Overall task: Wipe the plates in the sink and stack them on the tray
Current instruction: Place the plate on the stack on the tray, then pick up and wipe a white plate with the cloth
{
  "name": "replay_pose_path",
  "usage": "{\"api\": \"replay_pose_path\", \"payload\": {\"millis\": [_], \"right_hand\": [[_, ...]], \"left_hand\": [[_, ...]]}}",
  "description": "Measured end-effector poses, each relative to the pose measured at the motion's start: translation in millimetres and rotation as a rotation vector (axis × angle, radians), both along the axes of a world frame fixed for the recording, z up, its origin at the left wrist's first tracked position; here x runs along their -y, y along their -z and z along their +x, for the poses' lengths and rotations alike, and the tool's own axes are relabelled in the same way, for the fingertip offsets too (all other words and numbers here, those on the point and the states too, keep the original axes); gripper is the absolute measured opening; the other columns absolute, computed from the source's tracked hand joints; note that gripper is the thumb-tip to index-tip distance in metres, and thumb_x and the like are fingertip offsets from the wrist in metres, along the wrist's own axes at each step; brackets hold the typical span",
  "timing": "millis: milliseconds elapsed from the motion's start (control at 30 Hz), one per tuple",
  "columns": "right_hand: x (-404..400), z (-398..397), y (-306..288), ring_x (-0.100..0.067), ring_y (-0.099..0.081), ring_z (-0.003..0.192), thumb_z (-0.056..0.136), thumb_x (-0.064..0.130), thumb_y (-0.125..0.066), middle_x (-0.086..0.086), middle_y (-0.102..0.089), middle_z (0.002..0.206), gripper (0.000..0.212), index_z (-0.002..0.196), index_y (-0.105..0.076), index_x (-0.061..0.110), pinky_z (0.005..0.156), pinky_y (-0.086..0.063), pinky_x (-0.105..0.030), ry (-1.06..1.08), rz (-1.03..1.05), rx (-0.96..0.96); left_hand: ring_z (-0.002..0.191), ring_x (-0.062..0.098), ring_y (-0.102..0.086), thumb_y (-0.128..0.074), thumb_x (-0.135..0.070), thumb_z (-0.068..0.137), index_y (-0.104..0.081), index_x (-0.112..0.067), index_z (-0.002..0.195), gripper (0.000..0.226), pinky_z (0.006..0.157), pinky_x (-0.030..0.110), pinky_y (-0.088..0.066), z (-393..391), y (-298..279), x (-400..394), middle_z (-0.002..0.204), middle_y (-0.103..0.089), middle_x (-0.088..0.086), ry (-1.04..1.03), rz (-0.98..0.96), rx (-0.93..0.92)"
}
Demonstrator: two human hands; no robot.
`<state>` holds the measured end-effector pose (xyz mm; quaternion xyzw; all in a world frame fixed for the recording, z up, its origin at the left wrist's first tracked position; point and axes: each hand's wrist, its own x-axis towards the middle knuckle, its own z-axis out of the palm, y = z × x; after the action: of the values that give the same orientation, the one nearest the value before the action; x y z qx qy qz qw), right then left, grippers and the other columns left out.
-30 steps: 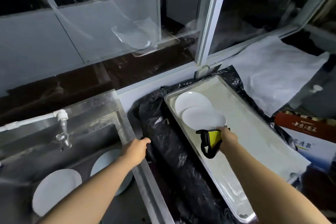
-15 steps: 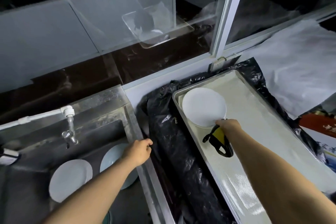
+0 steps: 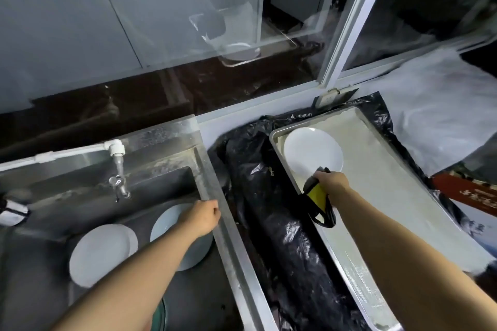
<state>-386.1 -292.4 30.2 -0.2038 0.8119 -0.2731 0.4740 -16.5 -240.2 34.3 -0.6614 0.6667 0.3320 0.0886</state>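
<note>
A stack of white plates lies at the far left corner of the long metal tray. My right hand hovers at the stack's near edge and grips a yellow and black wiping cloth, which hangs below the hand over the tray. In the steel sink lie white plates: one stack at the left and one plate partly hidden under my left forearm. My left hand rests with curled fingers against the sink's right rim and holds nothing.
A tap on a white pipe juts over the sink's back. Crumpled black plastic sheet fills the gap between sink and tray. White cloth and a red and white box lie right of the tray. A window frame rises behind.
The plate in my right hand went down onto the plate on the tray and was let go. My right hand has drawn back slightly with the cloth. My left hand stayed at the sink rim.
</note>
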Motion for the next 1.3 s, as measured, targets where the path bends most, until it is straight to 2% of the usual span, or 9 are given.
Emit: {"api": "replay_pose_path", "payload": {"millis": [67, 233, 333, 400, 500, 600, 767, 900, 1300], "right_hand": [[-16.2, 60.1, -41.1, -0.028, -0.066, 0.081, 0.056, 0.017, -0.078, -0.004, -0.069, 0.084, 0.009, 0.060, -0.072, 0.012, 0.082, -0.058, -0.042, -0.035, -0.047, 0.016], [-12.5, 164.8, 26.6, -0.034, -0.072, 0.088, 0.044, 0.041, -0.083, -0.016, -0.074, 0.097, 0.068, 0.099, -0.073, 0.004, 0.085, -0.060, -0.051, -0.170, -0.074, 0.092], [-45.8, 277.4, -3.0, -0.032, -0.070, 0.079, 0.069, 0.023, -0.080, -0.017, -0.071, 0.086, 0.033, 0.090, -0.070, 0.000, 0.082, -0.060, -0.048, -0.235, -0.036, 0.112], [-68.8, 343.0, -11.7, -0.030, -0.067, 0.077, 0.084, 0.014, -0.071, -0.017, -0.068, 0.086, 0.015, 0.093, -0.068, 0.001, 0.075, -0.056, -0.040, -0.302, -0.001, 0.128], [-94.9, 410.6, 23.8, -0.030, -0.067, 0.076, 0.085, 0.018, -0.069, -0.016, -0.069, 0.087, 0.016, 0.093, -0.067, 0.004, 0.072, -0.056, -0.036, -0.358, 0.076, 0.129], [-126.8, 456.3, 74.9, -0.035, -0.068, 0.088, 0.080, 0.034, -0.077, -0.018, -0.068, 0.097, 0.040, 0.101, -0.062, 0.004, 0.086, -0.058, -0.044, -0.364, 0.242, 0.183], [-161.6, 504.6, 139.4, -0.033, -0.067, 0.085, 0.089, 0.031, -0.070, -0.019, -0.068, 0.093, 0.035, 0.106, -0.066, 0.001, 0.078, -0.057, -0.041, -0.300, 0.392, 0.411], [-159.5, 520.2, 188.8, -0.031, -0.061, 0.079, 0.088, 0.020, -0.059, -0.017, -0.064, 0.085, 0.017, 0.096, -0.065, 0.006, 0.076, -0.051, -0.039, -0.262, 0.383, 0.507], [-143.2, 506.3, 246.5, -0.032, -0.066, 0.086, 0.088, 0.017, -0.070, -0.017, -0.067, 0.095, 0.023, 0.107, -0.065, 0.004, 0.075, -0.056, -0.042, -0.198, 0.297, 0.494]], "left_hand": [[0.077, 0.023, -0.062, -0.044, -0.031, 0.103, -0.054, -0.026, 0.079, 0.026, 0.063, 0.035, -0.047, 26.4, 3.1, -9.5, 0.085, -0.064, 0.001, -0.011, -0.003, -0.019], [0.093, 0.030, -0.064, -0.045, -0.031, 0.100, -0.052, -0.021, 0.078, 0.025, 0.070, 0.034, -0.048, 118.2, 13.2, -41.1, 0.102, -0.069, 0.007, -0.107, -0.055, -0.034], [0.102, 0.033, -0.064, -0.050, -0.033, 0.098, -0.064, -0.017, 0.095, 0.021, 0.071, 0.033, -0.044, 188.3, 23.5, -63.3, 0.109, -0.068, 0.009, -0.196, -0.078, -0.021], [0.096, 0.034, -0.065, -0.054, -0.033, 0.094, -0.060, -0.018, 0.086, 0.018, 0.068, 0.033, -0.046, 239.2, 37.8, -80.7, 0.102, -0.070, 0.009, -0.266, -0.085, -0.031], [0.092, 0.034, -0.068, -0.056, -0.018, 0.092, -0.070, -0.019, 0.091, 0.014, 0.075, 0.036, -0.056, 311.2, 74.9, -107.6, 0.097, -0.074, 0.011, -0.369, -0.063, -0.064], [0.100, 0.038, -0.068, -0.052, -0.012, 0.091, -0.073, -0.017, 0.106, 0.027, 0.084, 0.041, -0.057, 361.6, 121.2, -133.6, 0.101, -0.075, 0.015, -0.470, -0.072, -0.045], [0.095, 0.042, -0.066, -0.049, -0.011, 0.088, -0.061, -0.008, 0.087, 0.012, 0.077, 0.043, -0.054, 385.6, 181.7, -151.7, 0.096, -0.070, 0.022, -0.573, -0.065, -0.023], [0.115, 0.041, -0.062, -0.059, -0.018, 0.093, -0.066, 0.000, 0.117, 0.031, 0.094, 0.041, -0.052, 393.5, 231.8, -147.7, 0.121, -0.067, 0.025, -0.889, -0.058, -0.006], [0.103, 0.034, -0.070, -0.060, -0.011, 0.085, -0.064, -0.008, 0.123, 0.038, 0.092, 0.048, -0.060, 404.1, 331.4, -122.9, 0.121, -0.070, 0.011, -1.867, -0.051, -0.564]]}}
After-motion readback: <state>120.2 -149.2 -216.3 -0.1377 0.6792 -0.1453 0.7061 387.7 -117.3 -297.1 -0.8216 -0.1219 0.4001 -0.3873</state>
